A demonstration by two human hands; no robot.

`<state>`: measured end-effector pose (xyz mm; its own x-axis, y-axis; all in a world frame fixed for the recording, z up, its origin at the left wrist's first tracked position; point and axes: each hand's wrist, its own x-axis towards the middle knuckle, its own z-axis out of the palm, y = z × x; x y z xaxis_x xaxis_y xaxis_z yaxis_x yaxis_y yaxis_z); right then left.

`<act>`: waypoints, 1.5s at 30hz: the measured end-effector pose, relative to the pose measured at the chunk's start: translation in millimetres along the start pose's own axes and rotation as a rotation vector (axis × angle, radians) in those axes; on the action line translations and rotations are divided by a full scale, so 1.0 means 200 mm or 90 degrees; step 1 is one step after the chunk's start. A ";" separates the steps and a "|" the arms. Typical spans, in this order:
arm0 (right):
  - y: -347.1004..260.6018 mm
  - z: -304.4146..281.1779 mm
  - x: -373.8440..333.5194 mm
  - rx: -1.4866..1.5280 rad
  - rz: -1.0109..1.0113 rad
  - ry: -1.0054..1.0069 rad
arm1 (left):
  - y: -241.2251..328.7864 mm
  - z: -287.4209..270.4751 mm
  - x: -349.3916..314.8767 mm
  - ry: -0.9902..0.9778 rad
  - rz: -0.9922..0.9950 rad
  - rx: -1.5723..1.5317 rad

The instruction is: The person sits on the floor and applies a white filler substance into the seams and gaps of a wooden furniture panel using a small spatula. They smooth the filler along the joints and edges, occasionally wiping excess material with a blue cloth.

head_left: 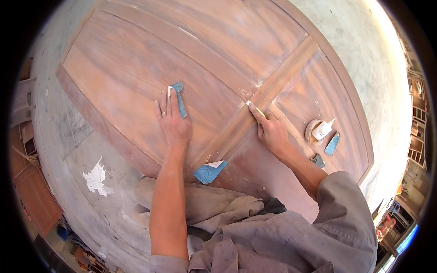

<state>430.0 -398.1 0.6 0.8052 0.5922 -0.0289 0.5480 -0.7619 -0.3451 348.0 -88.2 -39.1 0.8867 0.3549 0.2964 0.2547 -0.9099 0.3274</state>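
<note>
A large brown wooden panel door (136, 77) with raised frame strips lies before me. My left hand (175, 125) rests on its left panel, a folded piece of blue-backed sandpaper (180, 101) caught between its fingers. At the crossing of the frame strips, my right hand (273, 135) grips a thin, yellow-edged tool (260, 111). Its pale tip touches the wood beside the index finger; its exact kind is unclear. Light crumbs (248, 92) lie on the strip just beyond that fingertip. Another folded blue sandpaper piece (210, 172) lies near the door's close edge.
Right of my right hand, a small white glue bottle (322, 130) lies on a round lid-like piece (311, 136). Blue sandpaper (332, 143) and a grey scrap (318, 160) are nearby. A white splash (96, 178) marks the pale floor. Wooden furniture (37, 179) stands far left.
</note>
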 end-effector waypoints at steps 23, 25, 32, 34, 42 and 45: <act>0.02 0.01 -0.03 0.015 -0.015 0.025 | 0.01 -0.01 -0.02 -0.025 -0.013 0.013; 0.00 0.03 0.05 0.018 -0.018 0.047 | 0.01 0.00 0.02 -0.007 -0.002 -0.010; 0.00 0.02 -0.05 -0.002 -0.005 0.000 | 0.01 -0.01 -0.02 -0.005 -0.004 -0.012; 0.00 0.02 0.03 -0.010 -0.010 0.018 | 0.01 -0.01 -0.01 -0.009 -0.001 -0.018; -0.03 0.01 0.03 0.005 0.010 -0.002 | 0.03 -0.01 0.01 -0.003 0.001 -0.022; 0.02 0.02 -0.05 0.003 0.003 -0.017 | -0.01 -0.01 0.00 -0.006 0.001 -0.016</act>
<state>423.9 -406.0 -4.2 0.8014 0.5955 -0.0554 0.5431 -0.7634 -0.3497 346.8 -86.6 -38.5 0.8906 0.3516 0.2884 0.2438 -0.9046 0.3497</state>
